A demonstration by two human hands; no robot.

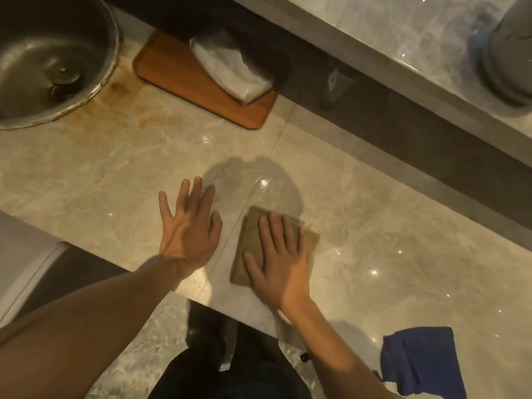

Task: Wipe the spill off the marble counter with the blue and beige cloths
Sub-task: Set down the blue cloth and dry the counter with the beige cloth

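The folded beige cloth (251, 240) lies flat on the marble counter (403, 240), near its front edge. My right hand (280, 260) presses down on it, palm flat, fingers spread. Just beyond the cloth a wet, glossy patch (259, 182) darkens the stone. My left hand (188, 226) rests open on the bare counter to the left of the cloth, fingers apart, holding nothing. The blue cloth (420, 364) sits crumpled at the counter's near right, apart from both hands.
A round steel sink (43, 61) is set in the counter at far left, with brown stains beside it. A wooden board (178, 79) carries a white plastic bag (230, 70). A raised ledge runs along the back right, holding a grey container (509, 53).
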